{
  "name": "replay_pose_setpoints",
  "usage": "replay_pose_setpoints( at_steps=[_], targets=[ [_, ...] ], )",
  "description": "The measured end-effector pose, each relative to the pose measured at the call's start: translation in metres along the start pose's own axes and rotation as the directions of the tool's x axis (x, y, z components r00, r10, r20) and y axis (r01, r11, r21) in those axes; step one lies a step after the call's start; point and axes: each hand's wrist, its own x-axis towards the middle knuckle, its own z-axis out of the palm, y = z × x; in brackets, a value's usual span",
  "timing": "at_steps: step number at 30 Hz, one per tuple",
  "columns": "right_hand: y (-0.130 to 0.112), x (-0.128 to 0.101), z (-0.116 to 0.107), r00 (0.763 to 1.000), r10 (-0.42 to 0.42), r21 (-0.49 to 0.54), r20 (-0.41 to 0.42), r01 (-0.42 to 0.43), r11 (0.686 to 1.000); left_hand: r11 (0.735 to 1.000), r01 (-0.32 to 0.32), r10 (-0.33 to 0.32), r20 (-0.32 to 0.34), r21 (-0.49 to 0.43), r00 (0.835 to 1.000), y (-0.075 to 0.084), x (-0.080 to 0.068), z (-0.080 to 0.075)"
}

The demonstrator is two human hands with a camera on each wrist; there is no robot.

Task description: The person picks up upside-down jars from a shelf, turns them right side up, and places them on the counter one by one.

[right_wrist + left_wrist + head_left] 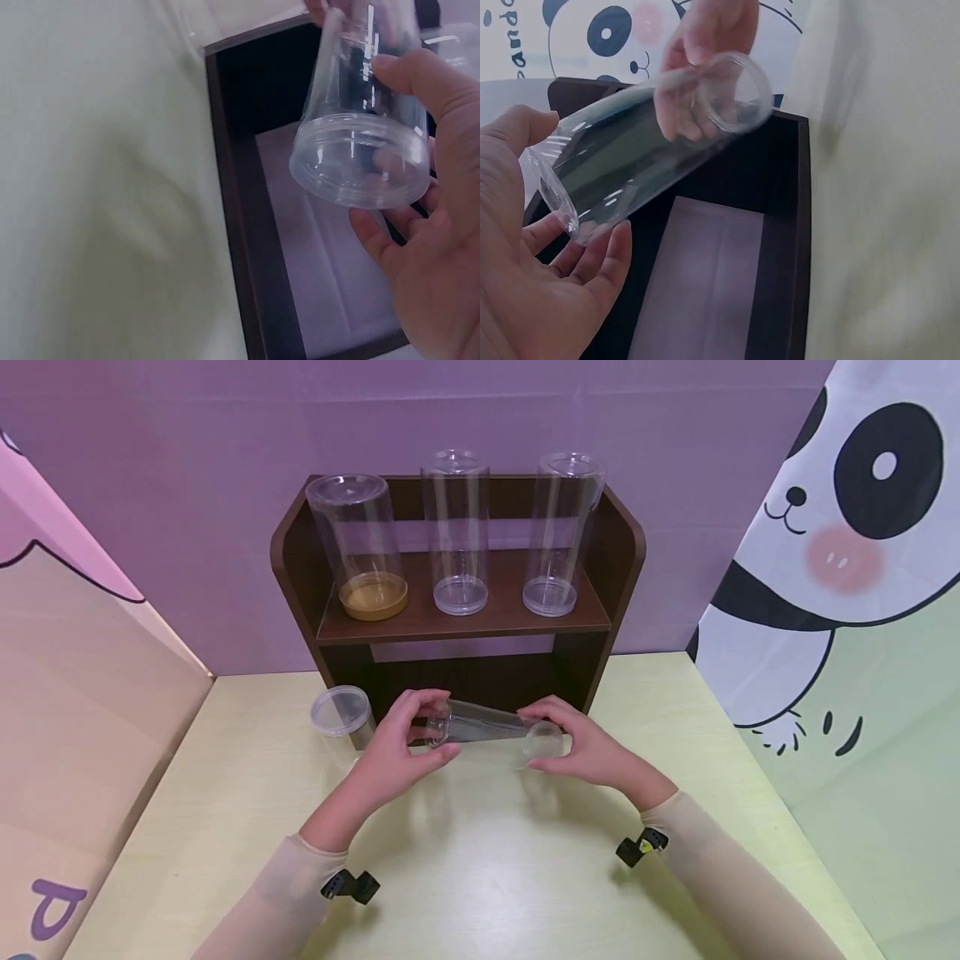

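Observation:
I hold a clear plastic cylinder (487, 725) lying sideways just above the table, in front of the lower opening of a dark brown shelf (622, 552). My left hand (437, 727) grips its left end, thumb below and fingers over the top. My right hand (542, 739) holds the right end, fingers curled round the clear rim. The left wrist view shows the cylinder (645, 150) running from my left hand (577, 225) to the right hand's fingers (705, 30). In the right wrist view my right hand (405, 142) wraps the cylinder's round end (352, 161).
Three tall clear cylinders stand on the shelf board: the left one (358, 543) has a brownish bottom, the others (456, 531) (561, 531) look empty. A short lidded clear jar (342, 714) stands on the pale wooden table (480, 877) left of my left hand. Printed panels wall both sides.

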Motion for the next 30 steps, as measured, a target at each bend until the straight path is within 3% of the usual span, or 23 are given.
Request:
replay_pose_setpoints(
  at_steps=[8,20,30],
  targets=[
    [-0.007,-0.001,-0.013,0.997,0.077,0.133,-0.017,-0.074,0.988,0.998,0.015,-0.014,0.015,-0.059,1.000,-0.015,-0.006,0.001],
    [-0.013,0.000,-0.020,0.995,0.090,0.146,-0.050,-0.082,0.986,0.996,0.056,-0.053,0.045,-0.068,0.998,-0.026,-0.010,0.001],
    [-0.009,-0.004,-0.024,0.992,0.108,0.141,-0.068,-0.098,0.985,0.989,0.085,-0.083,0.019,-0.121,0.996,-0.028,-0.012,0.000]
  ],
)
